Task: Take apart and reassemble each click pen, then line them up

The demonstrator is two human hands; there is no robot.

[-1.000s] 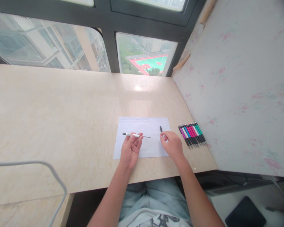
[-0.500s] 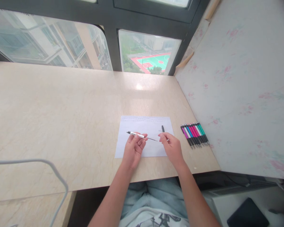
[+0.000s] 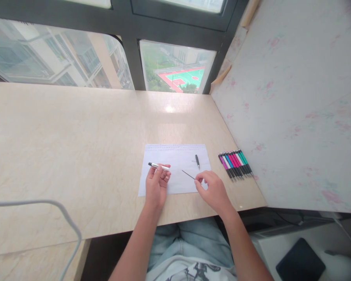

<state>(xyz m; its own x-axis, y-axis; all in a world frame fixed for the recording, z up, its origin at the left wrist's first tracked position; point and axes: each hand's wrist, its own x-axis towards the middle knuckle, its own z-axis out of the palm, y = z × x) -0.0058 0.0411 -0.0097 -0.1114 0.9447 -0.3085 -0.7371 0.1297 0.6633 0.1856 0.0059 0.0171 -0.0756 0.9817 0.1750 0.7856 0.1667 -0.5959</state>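
My left hand (image 3: 157, 183) is closed around a white pen barrel (image 3: 165, 168) with a black end, tilted above the left part of a paper sheet (image 3: 178, 154). Between thumb and forefinger, my right hand (image 3: 212, 187) pinches a thin dark pen refill (image 3: 187, 174), which points up and left over the paper. The refill and the barrel are apart. A black pen grip section (image 3: 197, 160) with a pointed tip lies on the right side of the sheet, beyond my right hand. Small writing runs along the sheet's far edge.
A row of several colored pens (image 3: 235, 164) with black grips lies on the tabletop (image 3: 76, 148) to the right, near the wall (image 3: 295, 117). A grey cable (image 3: 61, 208) arches over the table's near left. Windows stand behind the table.
My right hand has drawn the refill out of the barrel and moved it right and nearer to me. My left hand still holds the barrel.
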